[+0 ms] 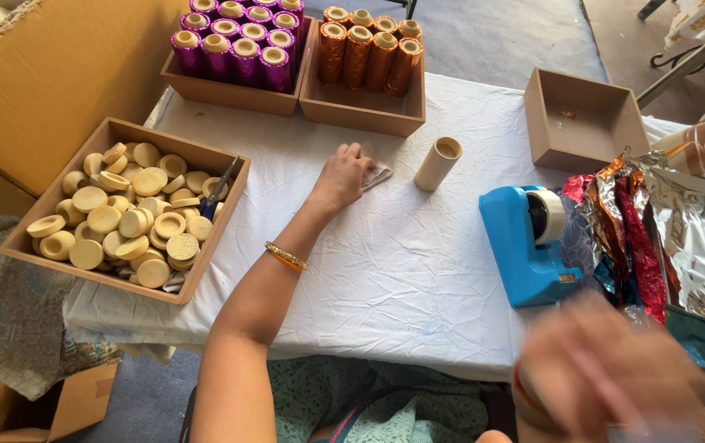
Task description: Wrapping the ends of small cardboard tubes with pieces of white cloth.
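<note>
Two hands in view. My left hand (342, 176) rests palm down on the white tablecloth (402, 262), fingers pressed together on a small folded paper slip (376, 174), just beside a bare cardboard tube (438, 163) lying tilted. My right hand (607, 369) is blurred near the blue tape dispenser (525, 246) and crumpled foil sheets (664, 238); finger state cannot be told.

right hand (607, 369) motion-blurred, fingers indistinct
</note>
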